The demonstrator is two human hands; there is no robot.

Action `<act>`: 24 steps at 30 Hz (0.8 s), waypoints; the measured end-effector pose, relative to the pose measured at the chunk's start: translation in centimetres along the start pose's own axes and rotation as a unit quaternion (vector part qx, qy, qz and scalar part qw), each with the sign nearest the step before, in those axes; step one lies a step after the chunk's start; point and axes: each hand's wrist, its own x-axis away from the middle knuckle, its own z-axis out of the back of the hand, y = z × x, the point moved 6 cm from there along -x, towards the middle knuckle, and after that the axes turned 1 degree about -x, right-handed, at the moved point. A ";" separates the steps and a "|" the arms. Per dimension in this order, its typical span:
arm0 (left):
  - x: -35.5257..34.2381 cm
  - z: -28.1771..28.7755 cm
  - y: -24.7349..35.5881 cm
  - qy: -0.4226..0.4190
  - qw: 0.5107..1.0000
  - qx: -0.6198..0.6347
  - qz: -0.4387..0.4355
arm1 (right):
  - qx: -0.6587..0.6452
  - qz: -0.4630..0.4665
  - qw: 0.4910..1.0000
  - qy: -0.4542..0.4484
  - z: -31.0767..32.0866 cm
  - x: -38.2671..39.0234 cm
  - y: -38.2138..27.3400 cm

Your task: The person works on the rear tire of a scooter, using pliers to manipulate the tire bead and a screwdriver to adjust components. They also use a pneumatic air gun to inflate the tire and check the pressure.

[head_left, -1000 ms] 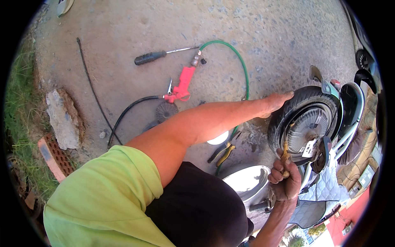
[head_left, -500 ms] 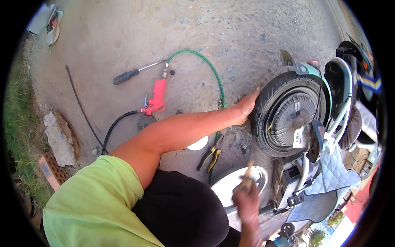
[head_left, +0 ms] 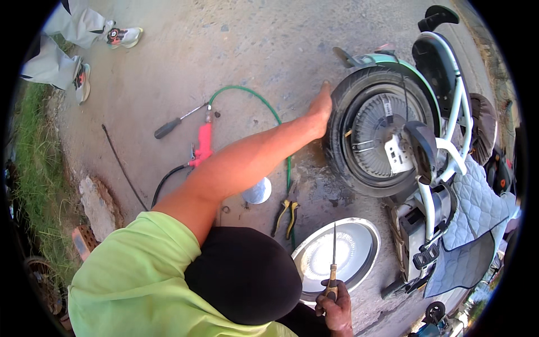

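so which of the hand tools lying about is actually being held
The wooden-handled screwdriver, gripped upright in the right hand. The black-handled screwdriver and yellow-handled pliers lie loose on the concrete.

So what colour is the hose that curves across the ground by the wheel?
Green: the hose arcs across the concrete beside the left hand, clearest in the head view.

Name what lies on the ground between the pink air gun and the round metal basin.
In the head view, a small round silvery lid and yellow-handled pliers lie between the pink air gun and the basin; the left forearm crosses above.
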 end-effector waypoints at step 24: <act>-2.8 6.3 3.8 0.042 0.962 -0.198 -0.181 | 0.021 0.068 0.997 -0.014 -0.2 -1.3 -1.5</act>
